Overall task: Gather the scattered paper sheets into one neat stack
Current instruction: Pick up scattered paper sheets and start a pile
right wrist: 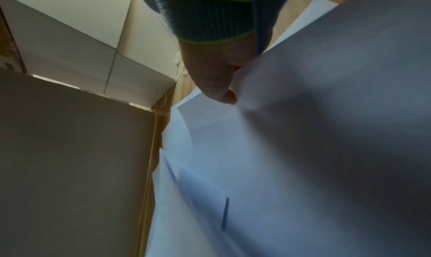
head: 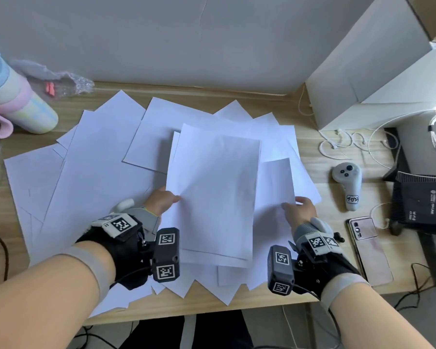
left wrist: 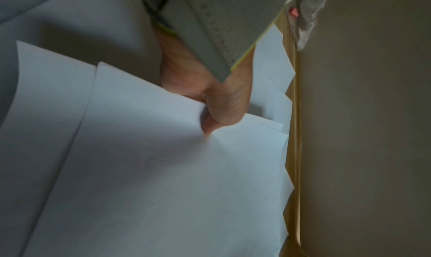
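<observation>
Many white paper sheets [head: 91, 172] lie spread out on the wooden tabletop [head: 337, 280], overlapping each other at all sorts of angles. In the middle, on top of the mess, is a small stack [head: 212, 197] of sheets that line up fairly well.

The left hand [head: 161, 201] holds the left edge of this stack. In the left wrist view the thumb [left wrist: 207, 124] presses on top of the paper and the other fingers are hidden under it, so the hand pinches the edge.

The right hand [head: 301, 210] pinches the corner of a loose sheet [head: 275, 182] just right of the stack. In the right wrist view its thumb [right wrist: 224, 93] sits on the paper edge.

At the far left stands a pastel cup [head: 18, 102] with some clear plastic wrap [head: 61, 81] beside it. On the right side of the tabletop are a white box [head: 370, 76], a grey controller [head: 347, 185], a phone [head: 368, 248], white cables [head: 337, 142] and a black device [head: 423, 205].
</observation>
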`<state>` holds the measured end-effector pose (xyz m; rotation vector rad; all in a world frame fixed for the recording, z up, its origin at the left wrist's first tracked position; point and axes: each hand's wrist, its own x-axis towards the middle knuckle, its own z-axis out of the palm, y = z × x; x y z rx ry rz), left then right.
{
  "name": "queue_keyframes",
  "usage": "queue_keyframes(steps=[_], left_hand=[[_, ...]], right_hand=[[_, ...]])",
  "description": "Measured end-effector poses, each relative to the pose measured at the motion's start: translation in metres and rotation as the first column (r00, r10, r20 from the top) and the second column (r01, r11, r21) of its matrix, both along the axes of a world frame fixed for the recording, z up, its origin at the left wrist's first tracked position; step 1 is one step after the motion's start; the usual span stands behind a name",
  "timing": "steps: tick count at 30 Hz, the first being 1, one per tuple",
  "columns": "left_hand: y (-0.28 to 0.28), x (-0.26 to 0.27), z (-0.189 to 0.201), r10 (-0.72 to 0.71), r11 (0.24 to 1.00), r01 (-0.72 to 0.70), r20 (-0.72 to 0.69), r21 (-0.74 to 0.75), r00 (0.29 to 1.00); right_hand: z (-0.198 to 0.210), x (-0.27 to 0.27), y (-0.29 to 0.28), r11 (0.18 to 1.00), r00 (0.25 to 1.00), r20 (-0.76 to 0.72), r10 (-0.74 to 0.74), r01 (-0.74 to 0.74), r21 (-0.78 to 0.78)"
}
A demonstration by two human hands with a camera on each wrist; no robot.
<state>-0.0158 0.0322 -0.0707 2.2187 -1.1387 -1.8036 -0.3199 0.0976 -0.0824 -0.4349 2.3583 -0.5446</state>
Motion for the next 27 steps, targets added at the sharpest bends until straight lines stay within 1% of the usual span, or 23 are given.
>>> queue_keyframes(steps=[2, 3, 4, 7, 8, 10, 11, 14, 16, 18, 20, 22, 23, 24, 25, 26, 27], left_hand=[[0.002, -0.008, 0.0, -0.026, 1.0, 0.026, -0.006, 0.003, 1.0], [0.002, -0.012, -0.002, -0.035, 0.999, 0.035, -0.027, 0.002, 0.999], [0.002, -0.015, -0.001, -0.021, 1.0, 0.021, -0.047, -0.001, 0.999], [-0.002, -0.018, -0.001, 0.049, 0.999, -0.049, -0.081, 0.002, 0.995], [-0.004, -0.02, 0.0, 0.036, 0.999, -0.037, -0.067, -0.001, 0.997], [-0.009, -0.02, 0.005, -0.1, 0.995, 0.1, 0.012, -0.009, 0.995], [-0.01, -0.02, 0.007, -0.155, 0.988, 0.156, 0.047, -0.01, 0.987], [-0.01, -0.015, 0.013, -0.233, 0.972, 0.233, 0.113, 0.007, 0.966], [-0.008, -0.011, 0.01, -0.255, 0.967, 0.256, 0.144, 0.016, 0.956], [-0.005, -0.007, 0.008, -0.285, 0.959, 0.284, 0.127, 0.024, 0.95], [-0.005, -0.003, 0.004, -0.25, 0.968, 0.251, 0.12, 0.007, 0.961], [-0.004, 0.002, 0.002, -0.199, 0.98, 0.199, 0.048, 0.014, 0.979], [-0.004, 0.004, -0.004, -0.147, 0.989, 0.147, 0.0, 0.013, 0.989], [-0.004, 0.006, -0.005, -0.066, 0.998, 0.067, -0.062, 0.015, 0.996], [-0.003, 0.009, -0.008, 0.049, 0.999, -0.046, -0.125, 0.023, 0.991], [-0.001, 0.009, -0.004, 0.165, 0.986, -0.158, -0.188, 0.052, 0.968], [0.0, 0.009, -0.002, 0.27, 0.963, -0.254, -0.258, 0.095, 0.928]], right_hand=[[0.002, -0.001, 0.0, 0.994, 0.991, 0.073, 0.11, -0.109, -0.014], [0.005, -0.002, 0.0, 0.99, 0.987, 0.074, 0.14, -0.139, -0.026], [0.008, -0.003, 0.0, 0.989, 0.989, 0.046, 0.14, -0.138, -0.046], [0.032, -0.01, -0.004, 0.985, 0.991, -0.127, 0.029, -0.05, -0.163], [0.043, -0.014, -0.006, 0.978, 0.983, -0.183, -0.005, -0.033, -0.204], [0.065, -0.024, -0.01, 0.956, 0.968, -0.246, -0.055, -0.02, -0.293], [0.075, -0.029, -0.012, 0.939, 0.96, -0.269, -0.084, -0.014, -0.344], [0.101, -0.042, -0.022, 0.886, 0.936, -0.325, -0.132, -0.035, -0.462], [0.119, -0.048, -0.031, 0.82, 0.933, -0.332, -0.141, -0.078, -0.568], [0.136, -0.052, -0.043, 0.736, 0.946, -0.284, -0.157, -0.079, -0.672], [0.15, -0.05, -0.053, 0.655, 0.967, -0.192, -0.166, -0.037, -0.755], [0.159, -0.04, -0.062, 0.635, 0.983, -0.134, -0.124, -0.025, -0.772], [0.162, -0.033, -0.065, 0.656, 0.991, -0.113, -0.077, -0.036, -0.754], [0.159, -0.024, -0.068, 0.696, 0.996, -0.094, -0.009, -0.061, -0.716], [0.154, -0.013, -0.071, 0.746, 0.995, -0.069, 0.068, -0.096, -0.659], [0.145, -0.003, -0.073, 0.792, 0.99, -0.036, 0.14, -0.134, -0.596], [0.133, 0.008, -0.073, 0.829, 0.98, 0.016, 0.2, -0.161, -0.536]])
